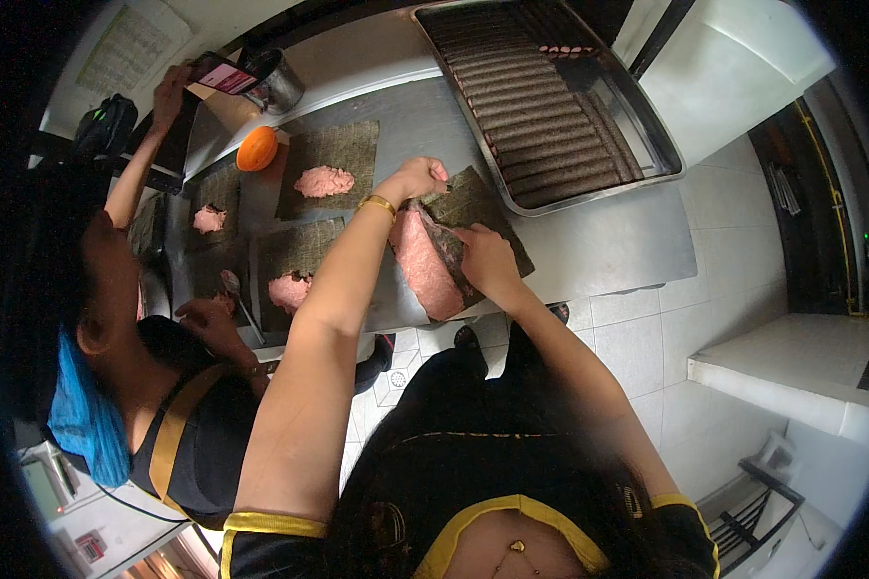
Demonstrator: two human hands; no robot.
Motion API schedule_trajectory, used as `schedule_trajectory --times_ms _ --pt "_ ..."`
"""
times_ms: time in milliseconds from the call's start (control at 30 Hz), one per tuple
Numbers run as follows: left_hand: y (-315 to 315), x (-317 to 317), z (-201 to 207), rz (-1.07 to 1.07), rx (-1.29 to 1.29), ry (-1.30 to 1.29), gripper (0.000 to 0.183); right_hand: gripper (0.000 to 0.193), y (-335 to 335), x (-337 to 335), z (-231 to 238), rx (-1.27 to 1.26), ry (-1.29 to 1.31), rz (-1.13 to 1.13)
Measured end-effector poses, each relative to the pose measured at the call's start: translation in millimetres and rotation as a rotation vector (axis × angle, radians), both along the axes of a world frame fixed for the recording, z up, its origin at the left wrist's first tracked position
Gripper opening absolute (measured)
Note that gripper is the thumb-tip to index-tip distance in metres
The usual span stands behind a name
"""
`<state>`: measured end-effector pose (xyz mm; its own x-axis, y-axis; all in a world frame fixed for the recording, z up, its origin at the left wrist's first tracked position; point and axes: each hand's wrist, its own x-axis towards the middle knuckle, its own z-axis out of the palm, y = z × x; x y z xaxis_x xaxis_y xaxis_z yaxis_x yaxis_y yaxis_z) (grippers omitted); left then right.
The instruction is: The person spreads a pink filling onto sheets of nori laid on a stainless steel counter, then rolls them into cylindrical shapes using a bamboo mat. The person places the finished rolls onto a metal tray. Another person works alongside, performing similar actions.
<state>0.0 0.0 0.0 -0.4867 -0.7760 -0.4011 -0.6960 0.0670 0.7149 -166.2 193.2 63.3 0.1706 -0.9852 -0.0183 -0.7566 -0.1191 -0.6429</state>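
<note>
On the metal table in front of me lies a dark seaweed sheet (pixel 500 224), its left part covered by a smooth layer of pink minced paste (pixel 423 265). My left hand (pixel 419 181) is closed at the sheet's far edge, fingertips pinching it. Lower and to the right, my right hand (pixel 490 259) is closed too. A thin, pale thing shows at its fingertips along the paste's edge; its kind cannot be made out. Left of my forearm, other seaweed sheets (pixel 357 145) carry mounds of pink paste (pixel 323 181).
A metal tray (pixel 512 198) of dark rolls in rows (pixel 550 125) stands at the far right. At left, a co-worker's hand holds a phone (pixel 227 75); the other is near a spoon (pixel 232 284). An orange bowl (pixel 257 149) and a metal container (pixel 280 87) stand behind.
</note>
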Motion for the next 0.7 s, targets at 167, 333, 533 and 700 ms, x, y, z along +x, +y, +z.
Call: schedule_trajectory --times_ms 167,333,533,700 --pt "9 -1 4 0.015 0.016 0.012 0.023 0.031 1 1 -17 -0.055 -0.057 -0.023" --pt "11 -6 14 0.011 0.022 0.009 0.019 0.03 -14 2 -25 -0.079 -0.039 0.002" --pt "2 -3 4 -0.001 0.008 -0.018 0.017 0.027 -37 -5 -2 -0.055 0.092 0.079" --pt "-4 -3 3 -0.015 0.012 -0.038 0.014 0.017 -62 1 4 -0.302 0.365 0.172"
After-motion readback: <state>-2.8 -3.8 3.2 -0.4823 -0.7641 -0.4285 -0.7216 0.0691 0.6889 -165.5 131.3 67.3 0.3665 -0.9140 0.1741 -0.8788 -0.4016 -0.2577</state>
